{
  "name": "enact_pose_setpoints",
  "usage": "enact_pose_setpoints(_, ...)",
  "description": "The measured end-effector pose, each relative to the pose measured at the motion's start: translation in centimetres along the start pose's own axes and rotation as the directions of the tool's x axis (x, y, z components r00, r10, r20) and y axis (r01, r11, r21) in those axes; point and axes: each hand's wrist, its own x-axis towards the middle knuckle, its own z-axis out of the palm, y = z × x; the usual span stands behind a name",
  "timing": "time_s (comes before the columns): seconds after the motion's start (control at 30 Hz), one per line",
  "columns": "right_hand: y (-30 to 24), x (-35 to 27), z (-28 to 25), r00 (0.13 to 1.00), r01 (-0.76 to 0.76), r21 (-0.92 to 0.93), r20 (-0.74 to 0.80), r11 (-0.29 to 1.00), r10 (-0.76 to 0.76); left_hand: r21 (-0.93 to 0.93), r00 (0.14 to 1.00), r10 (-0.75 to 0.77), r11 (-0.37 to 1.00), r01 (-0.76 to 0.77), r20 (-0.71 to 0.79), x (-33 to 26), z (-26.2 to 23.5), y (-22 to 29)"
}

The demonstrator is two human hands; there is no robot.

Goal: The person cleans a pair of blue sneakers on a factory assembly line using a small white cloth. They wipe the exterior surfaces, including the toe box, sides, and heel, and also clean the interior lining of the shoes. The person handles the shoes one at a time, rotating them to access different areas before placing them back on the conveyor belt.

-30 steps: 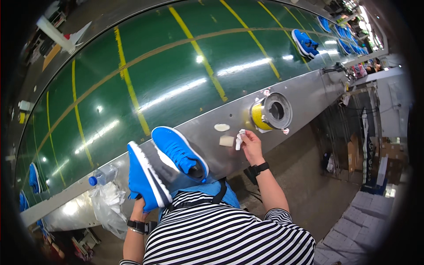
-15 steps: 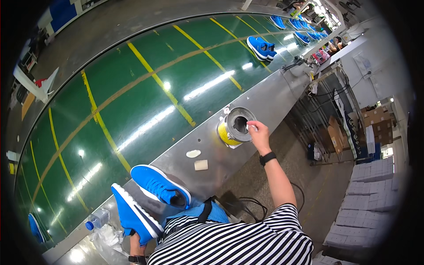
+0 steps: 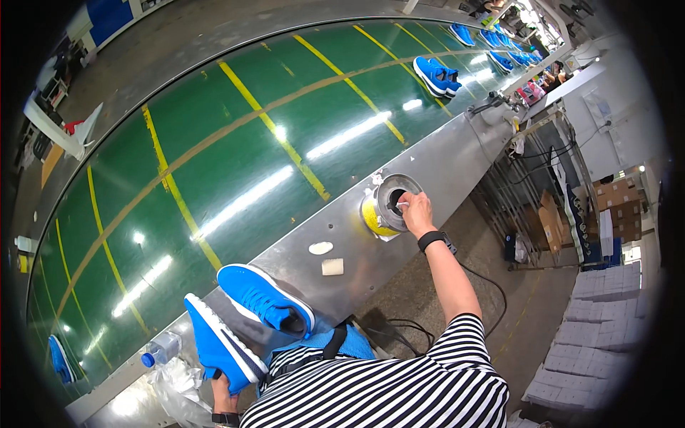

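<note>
Since a second ago, the right hand has left the spot beside the pale pads and gone over to the round container, right of centre in the frame, taking the white scrap with it.

From where I stand I count two blue shoes close to the person, both lower left of centre. One, the tilted shoe, is in the left hand, sole turned toward its neighbour; the other, the resting shoe, sits on the metal tabletop. Near the middle lie two pads, one oval pad and one rectangular pad, just beside each other. One bottle and one plastic bag are at lower left. On the green belt, one pair of shoes stands upper right, one single shoe lower left; those farther off are too small to count.

As for the hands, the right one has thumb and fingers pinched on the scrap at the container's mouth. The left one is curled at the tilted shoe's heel, its fingertips hidden from me.
</note>
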Motion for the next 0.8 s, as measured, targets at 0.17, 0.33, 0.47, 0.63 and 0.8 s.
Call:
enact_pose_setpoints(0.17,0.2,0.8,1.3,0.998,0.047,-0.046,0.031,0.998,-0.046,-0.053,0.986,0.073,0.995,-0.082,-0.149,-0.3,1.0,0.3)
enact_pose_setpoints(0.33,-2.0,0.2,-1.3,0.989,-0.038,0.256,-0.131,0.966,0.073,-0.106,0.985,0.134,0.984,-0.146,-0.110,-0.6,1.1,0.2)
enact_pose_setpoints(0.47,0.2,-1.6,0.0,0.987,0.095,0.410,-0.156,0.907,-0.032,-0.127,0.992,0.103,0.986,-0.111,-0.069,-1.9,1.8,1.3)
enact_pose_setpoints(0.63,-18.3,-8.0,-2.7,0.969,-0.161,0.917,0.218,0.366,-0.117,-0.276,0.999,0.045,0.961,-0.035,0.030,-3.0,0.8,-0.4)
enact_pose_setpoints(0.8,-31.4,-17.8,1.8,0.678,-0.472,0.861,0.491,0.188,-0.547,-0.355,0.977,0.198,0.921,-0.160,0.075,-3.7,1.7,-1.5)
